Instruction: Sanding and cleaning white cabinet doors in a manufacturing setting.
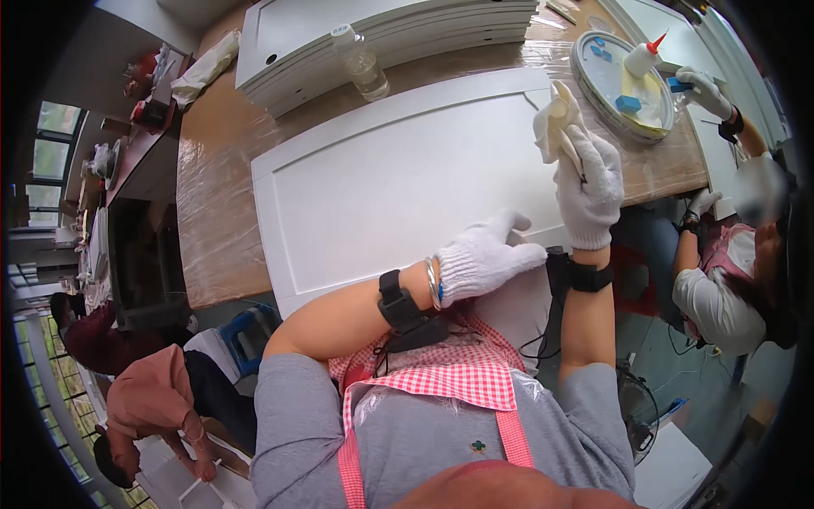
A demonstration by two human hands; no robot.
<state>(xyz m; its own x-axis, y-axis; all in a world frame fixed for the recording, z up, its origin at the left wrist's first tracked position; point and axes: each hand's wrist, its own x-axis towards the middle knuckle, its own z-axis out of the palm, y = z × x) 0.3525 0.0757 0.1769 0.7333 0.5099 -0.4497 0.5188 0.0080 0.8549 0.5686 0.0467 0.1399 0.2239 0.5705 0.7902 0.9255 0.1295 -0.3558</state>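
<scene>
A white framed panel (pixel 398 178) lies flat on the plastic-covered worktable (pixel 212 195) in front of me. My left hand (pixel 483 254), in a white knit glove, rests on the panel's near edge with fingers spread. My right hand (pixel 589 182), also gloved, is raised above the panel's right end and grips a crumpled pale cloth (pixel 555 123). Both wrists wear black bands.
A stack of white panels (pixel 381 34) and a clear plastic bottle (pixel 360 64) sit at the back. A round tray (pixel 623 76) holds blue blocks and a glue bottle (pixel 643 58). A co-worker's gloved hand (pixel 704 89) reaches there. Other people crouch at lower left.
</scene>
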